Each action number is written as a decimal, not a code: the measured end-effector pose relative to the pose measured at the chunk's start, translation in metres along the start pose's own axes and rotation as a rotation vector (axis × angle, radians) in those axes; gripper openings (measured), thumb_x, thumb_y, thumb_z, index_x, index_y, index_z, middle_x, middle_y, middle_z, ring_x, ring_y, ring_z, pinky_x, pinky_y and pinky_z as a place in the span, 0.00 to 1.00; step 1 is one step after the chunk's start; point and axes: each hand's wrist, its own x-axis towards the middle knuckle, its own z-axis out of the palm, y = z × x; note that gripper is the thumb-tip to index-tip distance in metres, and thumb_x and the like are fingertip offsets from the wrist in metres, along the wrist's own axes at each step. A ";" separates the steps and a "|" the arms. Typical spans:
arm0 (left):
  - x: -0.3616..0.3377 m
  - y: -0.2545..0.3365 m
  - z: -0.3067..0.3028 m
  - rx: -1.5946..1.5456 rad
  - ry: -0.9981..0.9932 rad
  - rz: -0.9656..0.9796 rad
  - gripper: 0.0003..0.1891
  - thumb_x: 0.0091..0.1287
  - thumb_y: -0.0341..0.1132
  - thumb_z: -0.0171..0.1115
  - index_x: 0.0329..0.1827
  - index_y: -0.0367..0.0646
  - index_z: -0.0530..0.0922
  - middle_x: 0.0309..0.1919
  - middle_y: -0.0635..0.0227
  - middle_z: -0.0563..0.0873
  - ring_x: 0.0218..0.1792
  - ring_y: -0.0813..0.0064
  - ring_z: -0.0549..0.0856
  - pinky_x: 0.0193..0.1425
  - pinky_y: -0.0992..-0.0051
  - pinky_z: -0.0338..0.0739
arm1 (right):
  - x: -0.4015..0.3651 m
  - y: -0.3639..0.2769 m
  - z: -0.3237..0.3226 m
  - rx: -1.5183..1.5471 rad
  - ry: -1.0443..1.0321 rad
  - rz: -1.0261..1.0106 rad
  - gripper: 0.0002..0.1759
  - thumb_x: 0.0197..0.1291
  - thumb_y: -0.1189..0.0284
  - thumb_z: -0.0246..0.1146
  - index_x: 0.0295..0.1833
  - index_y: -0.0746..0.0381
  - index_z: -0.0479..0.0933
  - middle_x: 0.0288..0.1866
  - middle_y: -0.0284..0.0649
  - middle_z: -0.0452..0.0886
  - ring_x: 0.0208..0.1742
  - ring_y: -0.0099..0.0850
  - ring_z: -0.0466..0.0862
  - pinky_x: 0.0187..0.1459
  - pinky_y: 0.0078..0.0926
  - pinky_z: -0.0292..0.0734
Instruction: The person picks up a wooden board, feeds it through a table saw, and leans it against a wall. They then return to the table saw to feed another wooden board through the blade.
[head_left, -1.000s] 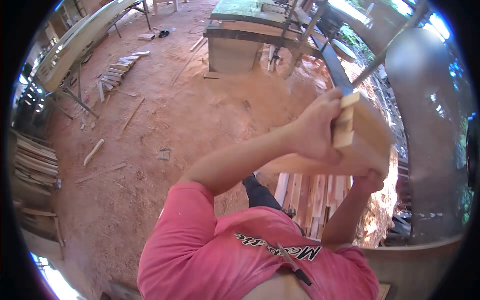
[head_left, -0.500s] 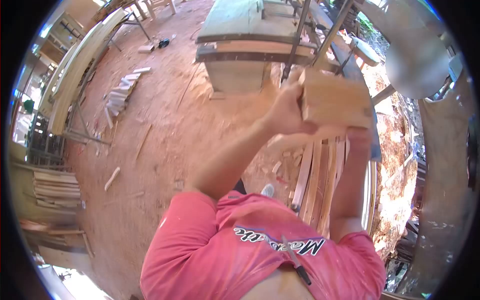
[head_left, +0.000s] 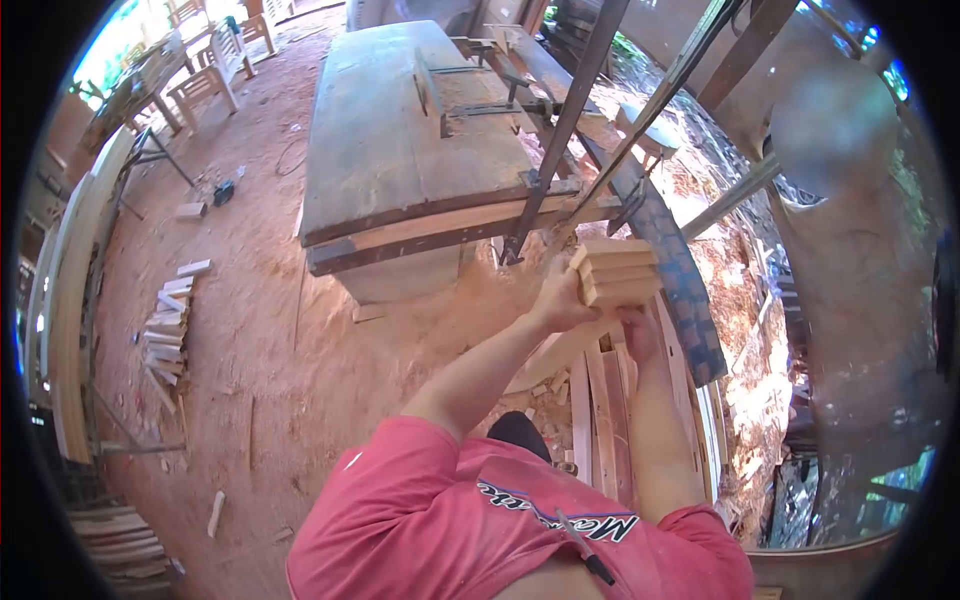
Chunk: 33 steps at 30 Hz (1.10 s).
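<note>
Nearest, a pen (head_left: 590, 548) hangs at the shirt (head_left: 400, 510). Long planks (head_left: 605, 415) lie on the near side of the tabletop (head_left: 385, 135), towards its right end. Above them the 2 hands hold layered wood (head_left: 618, 275), just short of the tabletop's near right corner. The left hand (head_left: 565, 300) has a firm-looking grip on its left side; the right hand (head_left: 640, 325) is closed under its near end, probably taking weight and keeping the layers together. Exact finger placement is hard to tell. 2 slanted bars (head_left: 562, 140) (head_left: 665, 95) rise by that corner and limit the reach across it. Left of the tabletop, short offcuts (head_left: 168, 325) line the floor (head_left: 330, 365); farther off stand chairs (head_left: 208, 88).
</note>
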 end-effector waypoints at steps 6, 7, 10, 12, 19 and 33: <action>0.078 -0.068 -0.033 0.294 -0.047 -0.116 0.45 0.43 0.55 0.80 0.60 0.33 0.77 0.64 0.47 0.68 0.70 0.47 0.66 0.73 0.57 0.67 | 0.054 0.021 0.057 -0.378 0.099 0.151 0.35 0.57 0.73 0.67 0.72 0.56 0.68 0.67 0.34 0.76 0.66 0.31 0.75 0.60 0.25 0.68; 0.081 -0.064 -0.041 0.330 -0.106 -0.219 0.45 0.43 0.56 0.80 0.61 0.34 0.77 0.66 0.47 0.66 0.71 0.46 0.65 0.74 0.56 0.66 | 0.054 0.026 0.062 -0.382 0.092 0.157 0.35 0.57 0.73 0.67 0.72 0.56 0.68 0.67 0.34 0.76 0.66 0.31 0.75 0.60 0.25 0.68; 0.109 -0.070 -0.058 0.432 -0.136 -0.362 0.49 0.43 0.58 0.77 0.68 0.39 0.76 0.75 0.43 0.58 0.72 0.42 0.66 0.78 0.59 0.63 | 0.086 0.030 0.079 -0.270 0.056 0.074 0.34 0.58 0.77 0.67 0.72 0.67 0.68 0.64 0.41 0.79 0.66 0.33 0.77 0.67 0.32 0.71; 0.123 -0.084 -0.063 0.445 -0.179 -0.444 0.48 0.43 0.57 0.77 0.71 0.49 0.76 0.78 0.44 0.53 0.72 0.42 0.66 0.78 0.60 0.63 | 0.102 0.037 0.077 -0.190 -0.025 0.081 0.32 0.60 0.77 0.67 0.70 0.67 0.69 0.64 0.40 0.79 0.64 0.32 0.78 0.67 0.31 0.71; 0.041 -0.128 -0.035 0.450 0.153 -0.193 0.32 0.51 0.52 0.78 0.58 0.46 0.83 0.53 0.56 0.85 0.65 0.55 0.74 0.72 0.59 0.69 | 0.075 0.054 0.064 -0.322 -0.155 0.016 0.11 0.64 0.71 0.69 0.50 0.63 0.82 0.42 0.31 0.83 0.46 0.22 0.79 0.48 0.29 0.76; -0.039 -0.036 -0.192 -0.786 0.487 -0.120 0.19 0.67 0.43 0.73 0.52 0.37 0.85 0.41 0.68 0.88 0.44 0.82 0.82 0.48 0.75 0.78 | 0.070 0.016 0.230 -0.171 -0.090 -0.116 0.27 0.72 0.59 0.63 0.65 0.70 0.73 0.58 0.44 0.79 0.57 0.35 0.79 0.60 0.36 0.77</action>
